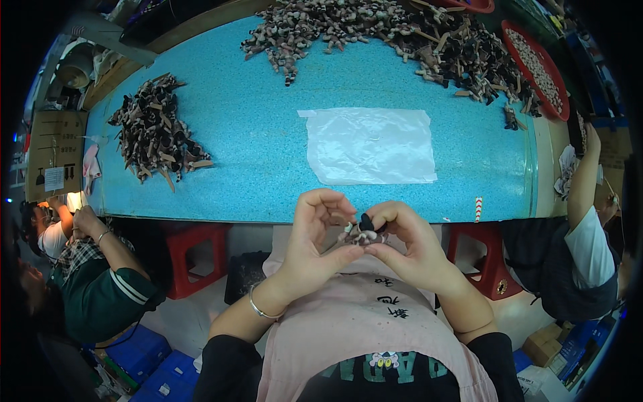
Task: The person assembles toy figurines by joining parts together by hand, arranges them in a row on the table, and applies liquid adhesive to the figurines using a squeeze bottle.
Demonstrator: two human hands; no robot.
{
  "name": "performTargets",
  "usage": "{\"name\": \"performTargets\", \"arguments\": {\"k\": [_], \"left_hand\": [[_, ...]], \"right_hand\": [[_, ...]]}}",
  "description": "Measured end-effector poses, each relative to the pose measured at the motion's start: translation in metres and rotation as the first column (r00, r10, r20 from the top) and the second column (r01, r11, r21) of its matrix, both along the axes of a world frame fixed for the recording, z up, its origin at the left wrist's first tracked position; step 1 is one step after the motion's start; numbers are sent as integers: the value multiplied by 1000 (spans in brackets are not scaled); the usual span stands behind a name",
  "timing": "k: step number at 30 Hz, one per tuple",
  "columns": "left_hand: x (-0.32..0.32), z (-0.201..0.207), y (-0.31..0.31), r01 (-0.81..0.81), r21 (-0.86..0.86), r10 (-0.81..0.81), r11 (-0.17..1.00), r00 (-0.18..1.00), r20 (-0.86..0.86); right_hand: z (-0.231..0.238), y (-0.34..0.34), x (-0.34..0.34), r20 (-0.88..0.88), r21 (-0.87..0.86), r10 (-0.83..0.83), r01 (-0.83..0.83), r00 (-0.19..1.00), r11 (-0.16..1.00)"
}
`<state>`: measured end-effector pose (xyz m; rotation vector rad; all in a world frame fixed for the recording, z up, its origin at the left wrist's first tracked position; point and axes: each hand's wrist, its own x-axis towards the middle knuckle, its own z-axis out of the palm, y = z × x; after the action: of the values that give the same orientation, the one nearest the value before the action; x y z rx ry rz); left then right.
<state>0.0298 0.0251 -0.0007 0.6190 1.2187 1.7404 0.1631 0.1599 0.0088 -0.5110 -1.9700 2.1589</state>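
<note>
Just in front of the table's near edge, my two hands hold one small figurine (364, 234) with a black top and a pale, greyish-pink body. My left hand (309, 238) pinches its left side, thumb below and fingers curled above. Thumb and forefinger of my right hand (414, 240) close on its right side, by the black part. Fingers cover much of the figurine, so its finer shape is hidden. Beyond my hands, a clear plastic sheet (372, 147) lies flat on the blue tabletop (251, 147).
Similar dark and pale figurines form a pile (155, 130) at left and a larger heap (348, 23) along the far side. A red tray (564, 100) of pale beads stands far right. Red stools (201, 258) flank me, and people work at both ends.
</note>
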Motion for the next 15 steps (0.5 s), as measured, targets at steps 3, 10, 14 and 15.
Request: {"name": "performTargets", "arguments": {"k": [3, 10, 14, 15], "left_hand": [[-16, -1, -2, 229, -60, -236, 972, 952, -194], [-13, 1, -2, 204, -45, -209, 978, 970, -122], [-15, -8, 0, 176, -3, -169, 984, 935, -311], [-16, -9, 0, 172, -6, -162, 985, 916, -367]], "right_hand": [[2, -5, 1, -40, 96, -26, 30, 999, 995], [4, -4, -8, -160, 323, 8, 44, 987, 945], [-1, -11, -7, -183, 357, -33, 98, 982, 929], [-3, -12, -8, -189, 362, -50, 117, 981, 925]]}}
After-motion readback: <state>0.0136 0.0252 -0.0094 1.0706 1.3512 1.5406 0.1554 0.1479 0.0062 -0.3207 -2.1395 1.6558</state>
